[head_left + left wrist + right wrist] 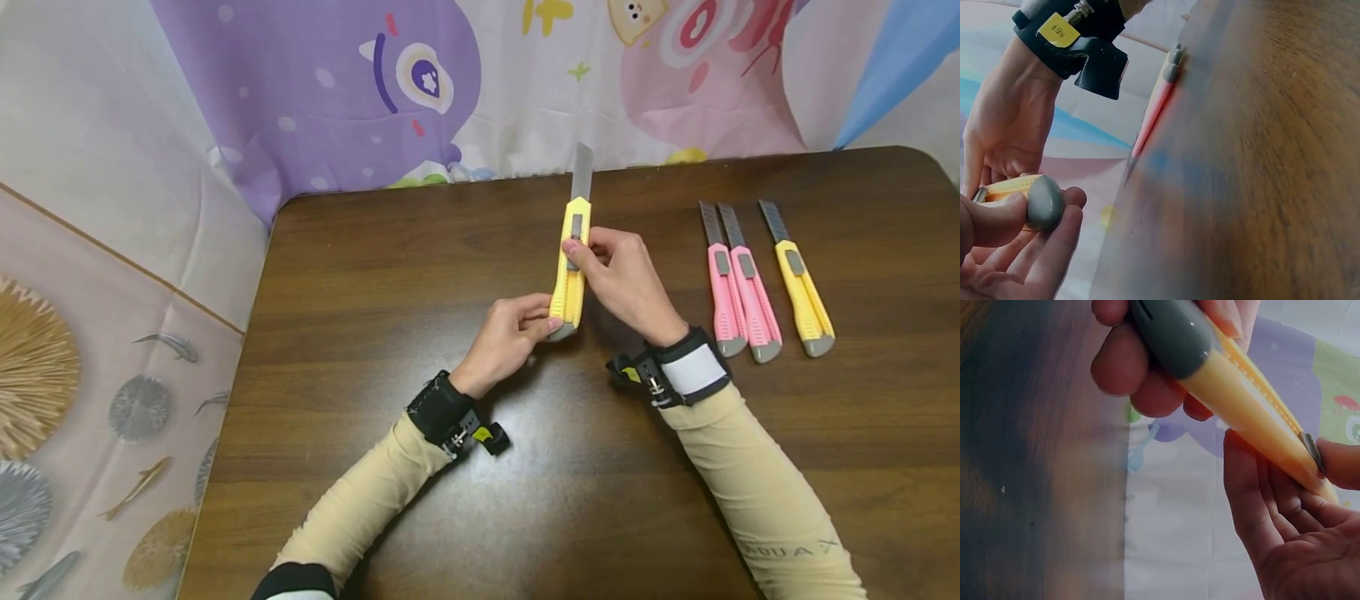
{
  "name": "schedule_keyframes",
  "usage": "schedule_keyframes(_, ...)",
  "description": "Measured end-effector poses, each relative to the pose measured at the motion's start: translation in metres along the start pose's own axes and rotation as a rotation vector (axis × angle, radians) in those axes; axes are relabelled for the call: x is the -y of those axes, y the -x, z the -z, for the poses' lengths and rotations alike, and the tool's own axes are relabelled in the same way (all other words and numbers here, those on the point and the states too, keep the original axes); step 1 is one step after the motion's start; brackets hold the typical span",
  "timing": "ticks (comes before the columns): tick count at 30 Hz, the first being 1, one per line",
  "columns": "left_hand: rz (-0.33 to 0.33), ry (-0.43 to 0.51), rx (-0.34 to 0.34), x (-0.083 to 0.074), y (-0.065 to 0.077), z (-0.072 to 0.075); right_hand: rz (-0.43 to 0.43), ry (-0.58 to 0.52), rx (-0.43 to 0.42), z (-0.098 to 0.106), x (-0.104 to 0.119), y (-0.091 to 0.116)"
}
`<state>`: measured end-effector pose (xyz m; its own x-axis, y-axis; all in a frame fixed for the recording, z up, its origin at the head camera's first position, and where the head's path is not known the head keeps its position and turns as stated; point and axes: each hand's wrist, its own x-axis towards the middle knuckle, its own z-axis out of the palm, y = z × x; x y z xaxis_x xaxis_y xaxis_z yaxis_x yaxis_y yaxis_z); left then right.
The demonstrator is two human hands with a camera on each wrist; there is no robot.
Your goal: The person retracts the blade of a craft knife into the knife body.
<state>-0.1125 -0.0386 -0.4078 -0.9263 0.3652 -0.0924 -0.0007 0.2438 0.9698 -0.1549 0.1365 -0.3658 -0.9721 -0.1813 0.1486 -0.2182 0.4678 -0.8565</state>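
Observation:
Both hands hold a yellow utility knife [571,275] over the table, its blade [582,172] sticking out and pointing away from the person. My left hand [510,335] pinches the handle near the grey end cap [1045,203], thumb on one face and fingers behind. Higher up, my right hand [624,271] grips the handle, its thumb pressing on the grey slider [1311,453] and its fingers behind the handle. The right wrist view shows the yellow handle [1241,406] running between the two hands; the blade is out of sight there.
On the right of the brown table [360,275] lie two pink utility knives [724,292] [754,300] side by side. Another yellow utility knife [805,296] lies to their right. All three have blades out, pointing away. A patterned curtain [525,92] hangs behind the far edge.

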Motion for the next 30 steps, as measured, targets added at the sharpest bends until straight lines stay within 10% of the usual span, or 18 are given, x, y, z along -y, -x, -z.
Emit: schedule_keyframes(30, -0.021, 0.073, -0.065, -0.0037, -0.0017, 0.0021, 0.034, -0.047, -0.031, 0.0019, -0.0021, 0.0001)
